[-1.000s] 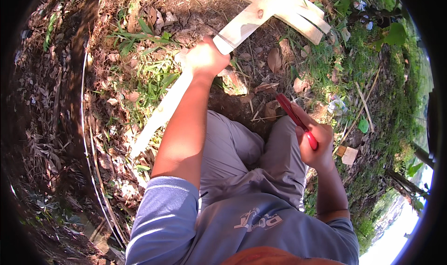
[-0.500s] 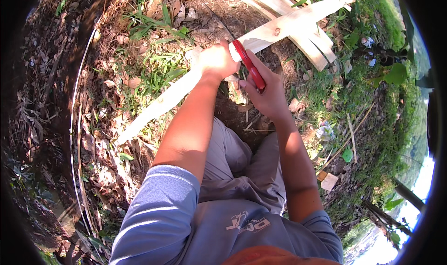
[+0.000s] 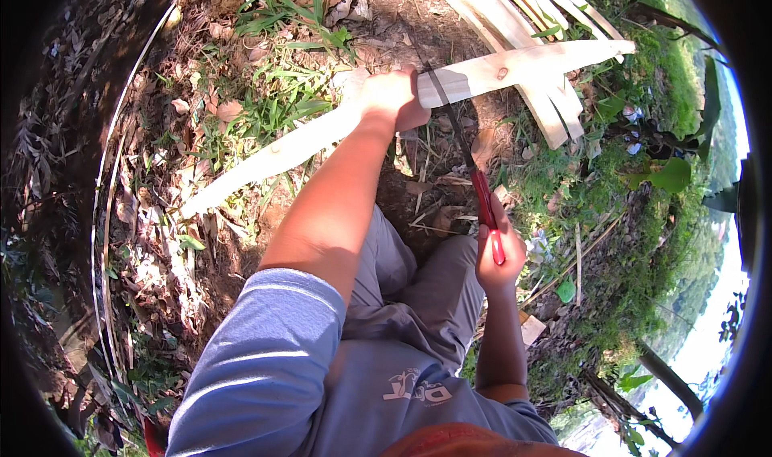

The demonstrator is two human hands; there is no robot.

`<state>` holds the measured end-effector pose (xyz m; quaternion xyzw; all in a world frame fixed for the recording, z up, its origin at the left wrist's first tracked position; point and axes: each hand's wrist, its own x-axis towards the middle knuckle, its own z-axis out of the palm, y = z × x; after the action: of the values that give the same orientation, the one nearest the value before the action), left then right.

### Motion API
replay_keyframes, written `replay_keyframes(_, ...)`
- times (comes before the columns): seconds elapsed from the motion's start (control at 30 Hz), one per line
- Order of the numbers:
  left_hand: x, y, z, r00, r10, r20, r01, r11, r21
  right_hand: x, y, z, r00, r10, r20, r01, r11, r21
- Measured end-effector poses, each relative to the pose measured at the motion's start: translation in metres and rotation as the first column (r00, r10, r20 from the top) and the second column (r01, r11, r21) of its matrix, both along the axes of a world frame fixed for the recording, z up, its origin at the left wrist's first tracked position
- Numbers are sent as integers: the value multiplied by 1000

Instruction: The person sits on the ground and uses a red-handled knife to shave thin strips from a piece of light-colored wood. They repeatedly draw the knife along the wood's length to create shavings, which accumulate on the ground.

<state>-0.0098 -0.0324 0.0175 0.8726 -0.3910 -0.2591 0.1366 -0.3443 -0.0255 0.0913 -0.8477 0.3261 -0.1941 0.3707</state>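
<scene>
A long pale wooden board lies slantwise in front of me, with a knot in its right part. My left hand is closed round the board near its middle, pressing it from above. In my right hand, drawn back near my right knee, is the red handle of a hand saw. Its thin dark blade crosses the board just right of my left hand, and the far part runs past the board's far edge. How deep the blade sits in the wood cannot be made out.
Several pale wooden strips lie beyond the board at the top right, under its right end. Grass tufts and dry leaves cover the ground to the left. A small block of wood rests beside my right forearm.
My right hand has pulled the saw back toward me and to the right, so the dark blade now shows. My left hand keeps its hold on the board.
</scene>
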Motion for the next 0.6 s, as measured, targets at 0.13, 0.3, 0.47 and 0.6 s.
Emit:
replay_keyframes(0.13, 1, 1, -2, 999, -40, -8, 40, 998, -44, -15, 12, 22, 1000, 5, 12, -4, 997, -78)
replay_keyframes(0.3, -1, 4, -9, 999, -42, 28, 45, 994, -105, -37, 29, 83, 992, -63, -110, 66, 998, 20)
replay_keyframes(0.47, -2, 1, -7, 998, -65, 24, 66, 995, -69, 62, -15, 24, 999, -21, 45, 19, 999, 37)
replay_keyframes(0.6, -4, -4, 4, 997, -81, 15, 81, 997, 6, 102, -37, -14, 990, -65, 127, 56, 996, 71)
